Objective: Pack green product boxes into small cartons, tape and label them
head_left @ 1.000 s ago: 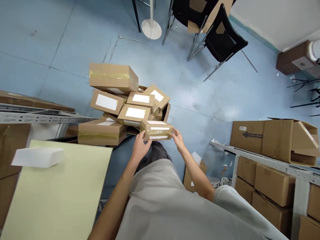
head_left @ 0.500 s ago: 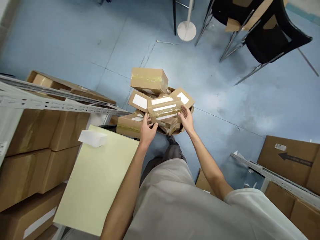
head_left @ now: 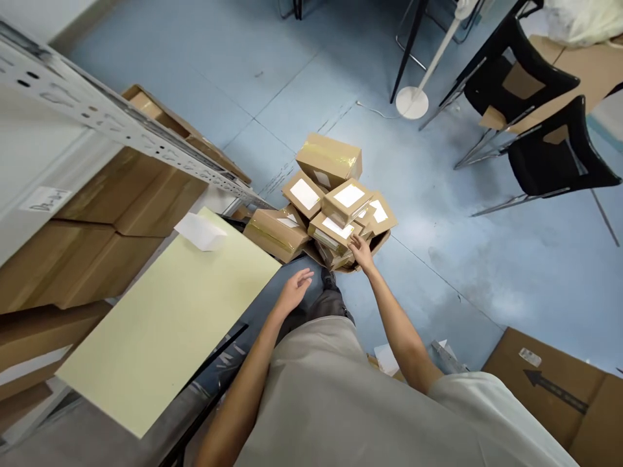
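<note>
My left hand (head_left: 294, 290) is held in the air in front of my body, its fingers stretched out and holding nothing. It is apart from the heap of cardboard boxes. The fingertips of my right hand (head_left: 361, 253) are at the right end of a small taped carton (head_left: 331, 232) with a white label. This hand looks open, not wrapped round the carton. Another labelled carton (head_left: 346, 200) lies just behind it on the heap. Around them are a larger taped box (head_left: 328, 159), a labelled box (head_left: 304, 194) and a long box (head_left: 276, 235). An open carton (head_left: 382, 241) is partly hidden underneath.
At my left stands a pale yellow board (head_left: 170, 324) with a folded white paper (head_left: 201, 232) on it. Beyond it is a metal shelf (head_left: 131, 139) of cartons. Black chairs (head_left: 545, 159) and a white stand base (head_left: 411, 102) are ahead right. A large box (head_left: 545, 383) stands at right.
My left hand has come away from the carton and drawn back toward me. My right hand stays at the carton's right end. The view has turned, and the top cartons' labels show more fully.
</note>
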Motion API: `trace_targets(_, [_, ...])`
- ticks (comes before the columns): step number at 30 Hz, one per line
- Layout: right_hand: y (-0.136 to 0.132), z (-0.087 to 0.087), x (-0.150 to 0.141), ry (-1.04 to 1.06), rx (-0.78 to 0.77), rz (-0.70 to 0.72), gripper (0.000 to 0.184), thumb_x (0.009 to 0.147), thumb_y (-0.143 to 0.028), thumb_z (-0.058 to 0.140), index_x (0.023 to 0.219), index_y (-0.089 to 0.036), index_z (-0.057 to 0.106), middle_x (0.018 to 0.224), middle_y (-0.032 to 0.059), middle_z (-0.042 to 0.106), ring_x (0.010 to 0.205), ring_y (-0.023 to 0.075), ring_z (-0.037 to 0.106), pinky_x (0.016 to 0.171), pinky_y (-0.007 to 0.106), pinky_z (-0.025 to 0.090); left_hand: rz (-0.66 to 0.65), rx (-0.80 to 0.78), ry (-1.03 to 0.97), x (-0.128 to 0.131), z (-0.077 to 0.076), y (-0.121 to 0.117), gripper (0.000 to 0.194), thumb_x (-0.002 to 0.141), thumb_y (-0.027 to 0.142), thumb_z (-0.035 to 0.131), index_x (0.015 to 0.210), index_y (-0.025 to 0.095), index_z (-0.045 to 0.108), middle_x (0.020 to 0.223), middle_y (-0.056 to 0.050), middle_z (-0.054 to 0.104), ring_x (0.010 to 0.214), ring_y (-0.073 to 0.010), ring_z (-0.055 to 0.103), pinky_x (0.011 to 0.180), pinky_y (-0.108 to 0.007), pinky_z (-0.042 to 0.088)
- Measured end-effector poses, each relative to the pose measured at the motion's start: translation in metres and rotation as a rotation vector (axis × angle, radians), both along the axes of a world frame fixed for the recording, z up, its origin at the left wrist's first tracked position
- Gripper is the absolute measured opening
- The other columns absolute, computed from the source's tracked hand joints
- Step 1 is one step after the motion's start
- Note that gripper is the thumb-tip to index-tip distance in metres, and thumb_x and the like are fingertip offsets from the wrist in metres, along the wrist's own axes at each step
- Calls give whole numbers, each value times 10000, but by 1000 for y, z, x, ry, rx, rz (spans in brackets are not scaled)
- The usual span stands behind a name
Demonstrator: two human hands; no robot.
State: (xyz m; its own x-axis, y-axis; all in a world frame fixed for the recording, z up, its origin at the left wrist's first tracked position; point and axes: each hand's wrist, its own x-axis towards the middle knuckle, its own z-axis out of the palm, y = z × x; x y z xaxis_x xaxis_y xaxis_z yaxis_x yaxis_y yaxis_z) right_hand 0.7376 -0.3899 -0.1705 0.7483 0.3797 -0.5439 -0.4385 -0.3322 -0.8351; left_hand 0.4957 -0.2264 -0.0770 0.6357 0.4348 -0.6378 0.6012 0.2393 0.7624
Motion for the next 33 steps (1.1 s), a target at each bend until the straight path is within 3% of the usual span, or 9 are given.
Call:
trace_targets(6, [21, 35, -19, -52, 76, 118, 580, 838, -440, 845, 1325, -145, 733, 1486, 250, 764, 1437, 355, 734, 1287, 545, 529, 128, 8, -47, -50, 21, -5, 541, 832, 531, 825, 1249, 191, 757, 1386, -233, 805, 1344, -385, 769, 1239, -604, 547])
trace_targets(10, [41, 72, -51, -70, 128, 247, 529, 836, -532, 868, 1230, -192, 771, 1365, 188, 836, 1374, 356, 770, 1255, 562, 563, 211, 13, -121, -78, 37, -5, 678, 810, 641, 824, 1303, 183, 741, 1433, -242, 783, 1380, -395, 748, 1248, -600, 536])
trace_targets(14, [63, 115, -100, -116, 193, 406, 533, 867, -613, 844, 1216, -214, 787, 1318, 160, 856, 1330, 348, 792, 1226, 540, 587, 299, 59, -204, -122, 56, -6, 769, 842, 706, 785, 1387, 171, 705, 1492, -246, 751, 1389, -390, 740, 1249, -592, 530])
trace_targets(18, [84, 161, -160, -218, 270, 527, 544, 908, -667, 811, 1216, -219, 800, 1295, 143, 862, 1278, 327, 812, 1202, 500, 605, 437, 98, -297, -184, 76, -13, 751, 864, 739, 766, 1363, 181, 713, 1483, -230, 759, 1339, -373, 760, 1220, -578, 555])
trace_targets(25, [103, 241, -289, -378, 370, 688, 547, 945, -716, 785, 1181, -225, 828, 1215, 129, 880, 1184, 318, 836, 1127, 490, 645, 718, 165, -464, -304, 117, -29, 603, 865, 740, 817, 1117, 193, 784, 1355, -190, 815, 1301, -351, 763, 1209, -545, 565])
trace_targets(33, [125, 290, -456, -416, 462, 1018, 478, 997, -680, 760, 1168, -241, 835, 1179, 127, 885, 1165, 317, 839, 1094, 493, 650, 1012, 289, -605, -440, 160, -40, 521, 890, 683, 828, 1078, 198, 808, 1278, -172, 841, 1289, -339, 775, 1213, -510, 567])
